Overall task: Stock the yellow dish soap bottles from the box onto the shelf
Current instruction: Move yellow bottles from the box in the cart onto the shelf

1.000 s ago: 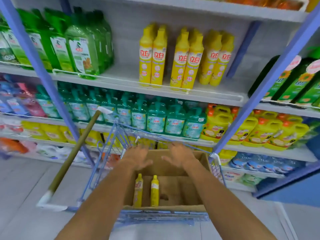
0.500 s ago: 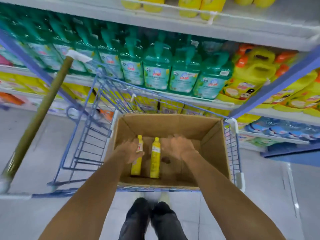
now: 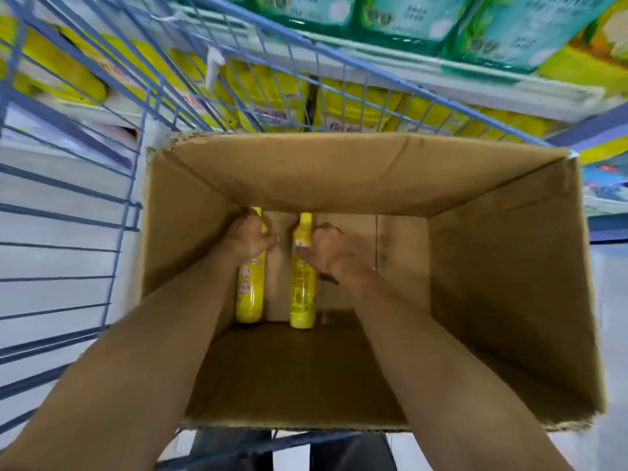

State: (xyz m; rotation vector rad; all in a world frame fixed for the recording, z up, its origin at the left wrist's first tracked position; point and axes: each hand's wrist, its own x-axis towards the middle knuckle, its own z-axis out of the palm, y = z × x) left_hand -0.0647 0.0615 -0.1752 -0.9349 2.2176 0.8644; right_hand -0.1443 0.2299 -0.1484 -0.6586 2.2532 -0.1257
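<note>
Two yellow dish soap bottles lie side by side on the bottom of an open cardboard box (image 3: 509, 266). My left hand (image 3: 248, 237) is closed around the neck of the left bottle (image 3: 250, 294). My right hand (image 3: 324, 246) grips the upper part of the right bottle (image 3: 302, 294), just below its cap. Both bottles still rest on the box floor. The hands hide the bottles' shoulders.
The box sits in a blue wire cart (image 3: 85, 198). Beyond it, a low shelf (image 3: 441, 73) carries teal bottles, with yellow refill packs (image 3: 272, 96) underneath. Dark trouser legs (image 3: 231, 447) show below the box.
The camera tipped down and closer to the box. Both hands dropped from the box's rim to its bottom and closed on the two bottles.
</note>
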